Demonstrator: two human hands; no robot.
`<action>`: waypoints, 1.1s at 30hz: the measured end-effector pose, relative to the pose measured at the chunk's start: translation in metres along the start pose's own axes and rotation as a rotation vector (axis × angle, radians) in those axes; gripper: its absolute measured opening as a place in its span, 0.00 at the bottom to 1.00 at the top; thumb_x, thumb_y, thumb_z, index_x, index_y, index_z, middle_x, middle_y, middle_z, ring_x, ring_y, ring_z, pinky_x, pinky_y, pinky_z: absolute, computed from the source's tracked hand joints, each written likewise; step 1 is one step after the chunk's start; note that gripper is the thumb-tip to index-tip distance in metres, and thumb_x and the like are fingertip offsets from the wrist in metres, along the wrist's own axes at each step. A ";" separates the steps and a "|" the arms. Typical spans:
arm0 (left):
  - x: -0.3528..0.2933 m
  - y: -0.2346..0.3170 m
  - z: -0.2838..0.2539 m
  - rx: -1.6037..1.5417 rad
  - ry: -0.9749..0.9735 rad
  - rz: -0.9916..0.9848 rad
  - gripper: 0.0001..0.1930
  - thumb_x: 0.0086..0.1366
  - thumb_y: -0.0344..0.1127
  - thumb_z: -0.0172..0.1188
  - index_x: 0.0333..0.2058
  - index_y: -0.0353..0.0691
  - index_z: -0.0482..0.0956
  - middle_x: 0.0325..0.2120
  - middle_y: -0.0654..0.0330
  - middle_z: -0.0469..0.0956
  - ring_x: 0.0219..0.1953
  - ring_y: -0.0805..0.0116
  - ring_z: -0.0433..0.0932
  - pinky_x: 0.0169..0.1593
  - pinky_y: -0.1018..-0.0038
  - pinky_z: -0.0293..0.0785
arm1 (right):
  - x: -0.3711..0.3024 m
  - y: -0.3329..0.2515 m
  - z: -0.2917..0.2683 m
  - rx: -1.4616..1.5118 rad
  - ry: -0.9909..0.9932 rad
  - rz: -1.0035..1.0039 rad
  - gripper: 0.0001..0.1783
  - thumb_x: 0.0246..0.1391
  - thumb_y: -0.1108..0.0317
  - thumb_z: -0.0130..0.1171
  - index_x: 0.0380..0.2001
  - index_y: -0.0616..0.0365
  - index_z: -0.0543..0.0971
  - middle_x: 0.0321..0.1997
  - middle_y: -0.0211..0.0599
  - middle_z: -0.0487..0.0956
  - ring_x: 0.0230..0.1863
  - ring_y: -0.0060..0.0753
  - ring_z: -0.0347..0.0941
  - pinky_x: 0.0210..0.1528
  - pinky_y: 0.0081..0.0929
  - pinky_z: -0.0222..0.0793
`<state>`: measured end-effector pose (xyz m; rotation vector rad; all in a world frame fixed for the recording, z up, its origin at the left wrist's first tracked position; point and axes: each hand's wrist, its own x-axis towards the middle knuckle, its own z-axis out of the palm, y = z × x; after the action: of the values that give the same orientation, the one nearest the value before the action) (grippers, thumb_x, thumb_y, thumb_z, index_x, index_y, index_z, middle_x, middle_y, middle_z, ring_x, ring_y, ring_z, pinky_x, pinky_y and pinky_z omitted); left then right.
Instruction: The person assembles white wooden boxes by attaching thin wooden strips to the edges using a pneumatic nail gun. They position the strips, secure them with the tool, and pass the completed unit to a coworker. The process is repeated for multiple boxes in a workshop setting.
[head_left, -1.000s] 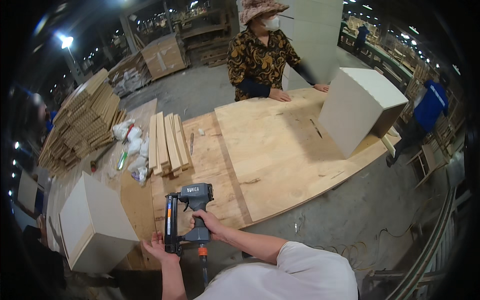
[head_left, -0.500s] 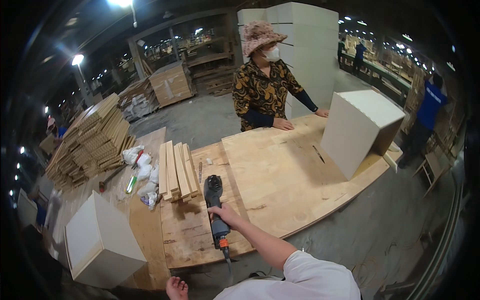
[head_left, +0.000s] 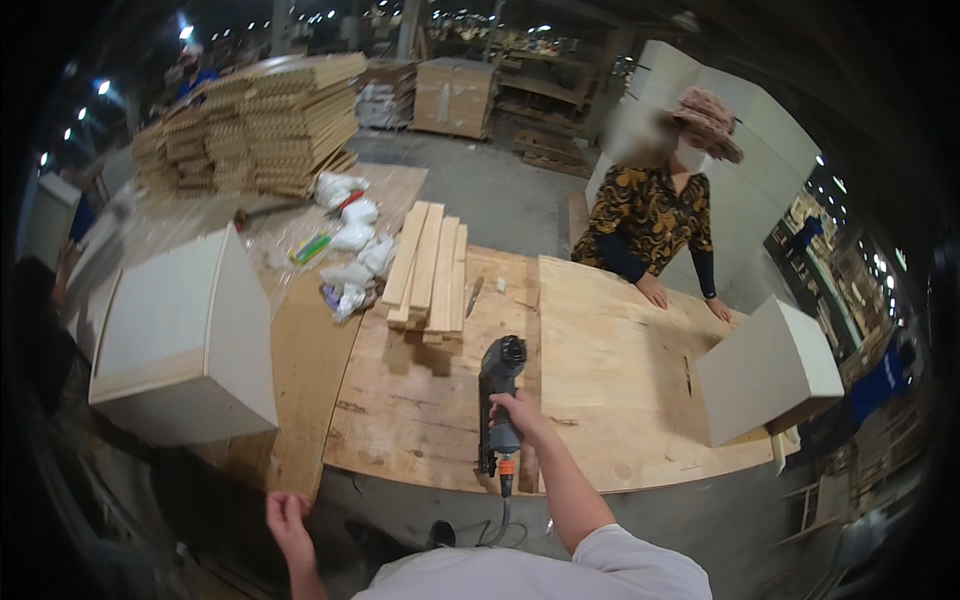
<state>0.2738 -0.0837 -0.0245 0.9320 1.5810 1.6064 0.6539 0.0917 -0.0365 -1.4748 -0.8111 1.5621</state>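
My right hand [head_left: 516, 413] is wrapped round the handle of a black and grey pneumatic nail gun [head_left: 500, 372], which has an orange coupling and an air hose at its lower end. The tool is over the bare plywood near the table's front edge. Lower left, my left hand [head_left: 288, 522] hangs by the table edge with its fingers loosely bent and nothing in them. A white box-shaped cabinet [head_left: 160, 330] stands on the left beyond that hand. Past the nail gun lies a stack of pale wooden strips [head_left: 430, 265].
A person in a patterned shirt [head_left: 650, 215] leans on the plywood panel [head_left: 610, 390] at the far right, near a second white box [head_left: 770, 370]. White plastic bags [head_left: 350, 235] and a green-handled item [head_left: 310, 249] lie left of the strips. Stacked boards [head_left: 250, 125] rise behind.
The view has turned left, so the table and person appear farther right. My left hand has come up beside the table edge. The nail gun remains in my right hand.
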 end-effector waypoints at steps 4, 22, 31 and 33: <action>0.052 0.038 -0.035 0.393 0.166 0.458 0.02 0.65 0.24 0.47 0.32 0.34 0.68 0.29 0.59 0.70 0.33 0.69 0.69 0.41 0.75 0.66 | -0.009 -0.009 -0.002 -0.041 0.075 0.054 0.15 0.50 0.67 0.57 0.38 0.61 0.66 0.24 0.40 0.74 0.20 0.33 0.74 0.24 0.30 0.74; 0.269 0.053 -0.118 0.960 0.385 1.087 0.15 0.67 0.32 0.38 0.34 0.34 0.75 0.37 0.52 0.81 0.46 0.49 0.77 0.61 0.52 0.57 | 0.005 -0.012 0.088 -0.701 0.417 -0.087 0.20 0.47 0.67 0.57 0.39 0.67 0.64 0.20 0.39 0.75 0.18 0.33 0.75 0.23 0.30 0.72; 0.272 0.046 -0.129 0.790 0.282 1.312 0.14 0.67 0.34 0.42 0.28 0.35 0.76 0.32 0.54 0.81 0.39 0.52 0.78 0.51 0.58 0.66 | 0.005 -0.013 0.089 -0.723 0.440 -0.057 0.21 0.46 0.67 0.58 0.41 0.67 0.64 0.21 0.38 0.75 0.18 0.31 0.75 0.24 0.30 0.72; 0.269 0.070 -0.118 0.742 0.296 1.324 0.14 0.68 0.39 0.46 0.27 0.40 0.77 0.31 0.58 0.82 0.36 0.60 0.80 0.45 0.67 0.70 | 0.005 -0.012 0.093 -0.754 0.441 -0.053 0.21 0.46 0.67 0.58 0.41 0.67 0.65 0.21 0.39 0.75 0.19 0.31 0.75 0.25 0.30 0.72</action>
<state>0.0368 0.0868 0.0524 2.6285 1.9080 1.9798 0.5632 0.1095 -0.0185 -2.1987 -1.2190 0.8439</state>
